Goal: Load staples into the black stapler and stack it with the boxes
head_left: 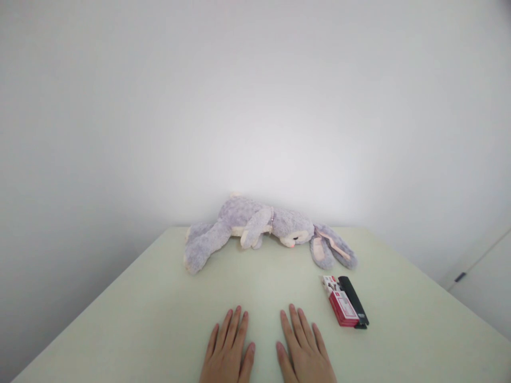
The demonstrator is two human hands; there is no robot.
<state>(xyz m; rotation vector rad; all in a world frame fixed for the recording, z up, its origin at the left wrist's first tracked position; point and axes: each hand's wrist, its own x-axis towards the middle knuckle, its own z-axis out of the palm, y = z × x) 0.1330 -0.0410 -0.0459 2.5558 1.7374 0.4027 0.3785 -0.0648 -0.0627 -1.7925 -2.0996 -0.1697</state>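
Note:
My left hand (228,351) lies flat on the pale table (159,319), palm down, fingers a little apart, holding nothing. Beside it, my right hand (304,348) rests the same way, also without anything in it. To the right and slightly beyond my right hand is a red and white box (344,308), with a smaller white printed packet (331,284) at its far end. A black stapler (353,300) lies along the right side of the box. Farther back, a lavender plush rabbit (243,215) lies on its side, head and long ears to the right.
A white wall (255,106) stands directly behind the table, close to the plush rabbit. At the far right, a white panel (487,287) carries a small dark fitting (460,277). The table's side edges run toward me on both sides.

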